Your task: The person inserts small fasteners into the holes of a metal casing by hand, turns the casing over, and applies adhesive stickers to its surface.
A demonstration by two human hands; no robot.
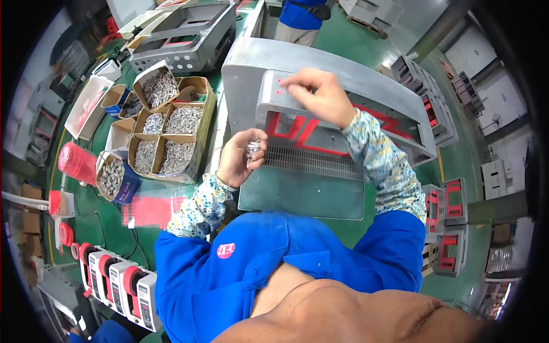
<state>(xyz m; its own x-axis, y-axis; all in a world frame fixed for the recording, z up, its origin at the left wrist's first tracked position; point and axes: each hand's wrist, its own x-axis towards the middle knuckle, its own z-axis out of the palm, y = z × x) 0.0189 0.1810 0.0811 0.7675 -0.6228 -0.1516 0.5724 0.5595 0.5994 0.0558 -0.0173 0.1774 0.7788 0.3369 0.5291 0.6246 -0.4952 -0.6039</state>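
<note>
My left hand (243,157) is cupped, its fingers curled round several small grey cylindrical plugs (253,148). It is just left of a large grey metal housing (245,86). My right hand (320,94) is at the housing's raised panel, thumb and forefinger pinched together near small red-ringed holes (278,87). Whatever sits between those fingertips is too small to make out. Red masking tape (307,132) lines the openings of the housing below this hand.
To the left, a divided cardboard box (197,146) holds many similar small grey pieces. Beside it are a smaller carton (128,188) and a red bubble-wrap sheet (151,207). Tape dispensers (117,280) line the lower left. Another person (300,17) stands beyond the housing.
</note>
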